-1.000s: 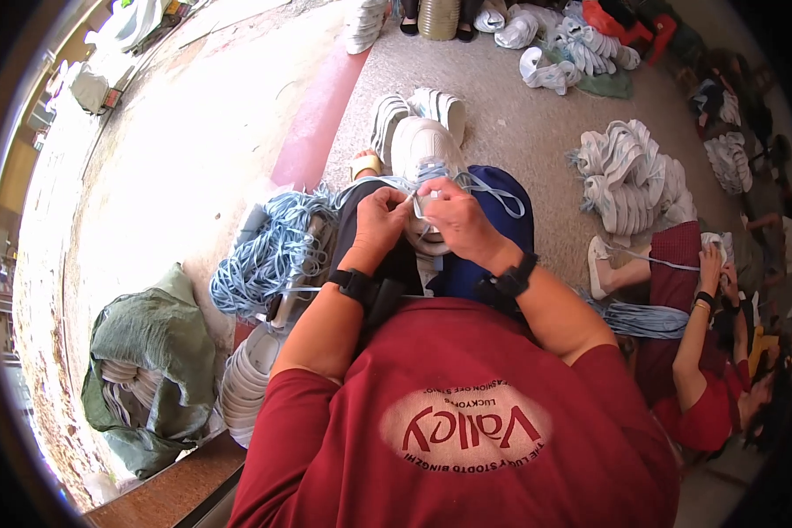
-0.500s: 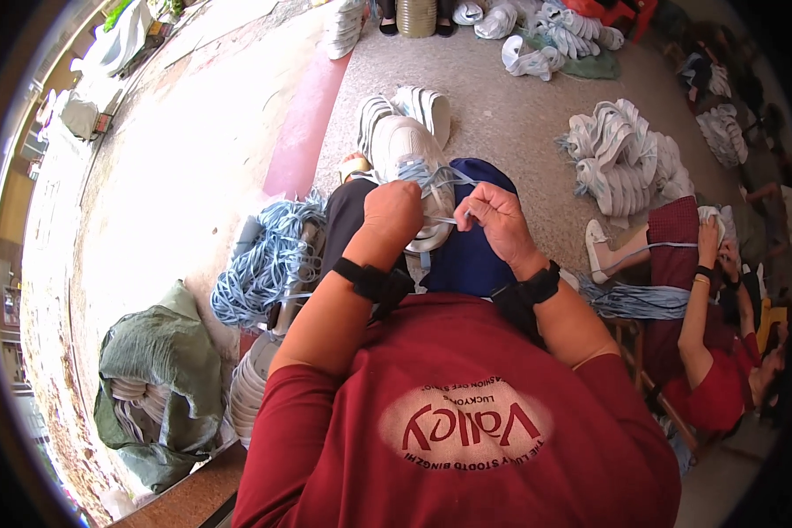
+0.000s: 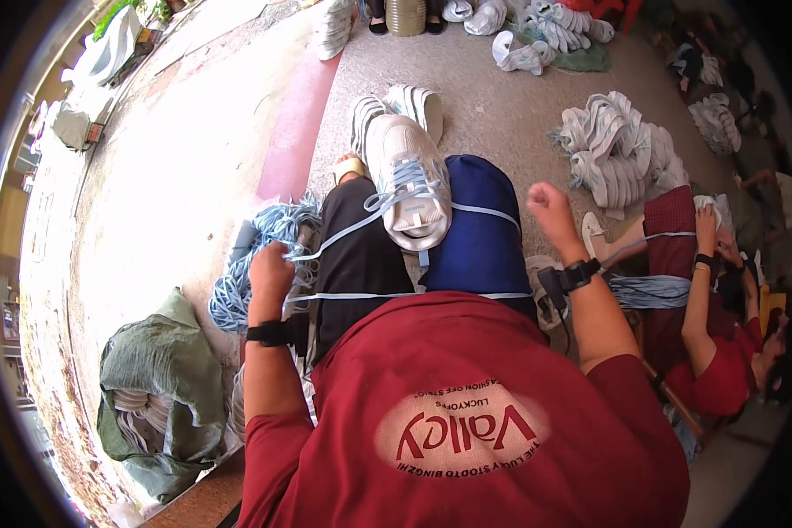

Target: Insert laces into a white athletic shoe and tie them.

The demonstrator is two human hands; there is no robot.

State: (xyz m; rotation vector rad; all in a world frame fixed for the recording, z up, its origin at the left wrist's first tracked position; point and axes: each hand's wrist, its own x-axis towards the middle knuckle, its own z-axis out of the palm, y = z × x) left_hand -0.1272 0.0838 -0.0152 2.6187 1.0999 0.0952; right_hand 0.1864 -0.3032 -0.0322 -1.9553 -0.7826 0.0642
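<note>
A white sneaker [image 3: 407, 172] with light blue lacing rests between my knees, its heel opening toward me. My left hand [image 3: 271, 271] is closed on a light blue shoelace [image 3: 348, 231] that runs from the sneaker across my dark left leg. Another stretch of lace crosses my lap lower down, near my shirt hem. To the right, my right hand [image 3: 552, 211] is raised beside my blue-covered knee [image 3: 482, 185], fingers curled; whatever they hold, if anything, cannot be made out. A lace from the sneaker's right side passes over that knee.
A heap of light blue laces [image 3: 238, 286] lies left of my leg. A green cloth sack [image 3: 163, 370] stands nearer on the left. White shoes sit stacked beyond my knees, and a larger shoe pile [image 3: 616, 154] is at right. A co-worker [image 3: 717, 304] sits close on my right.
My hands have moved apart from the sneaker, the left toward the lace heap, the right outward. The lace on the left is now drawn out long, and the sneaker's top is uncovered.
</note>
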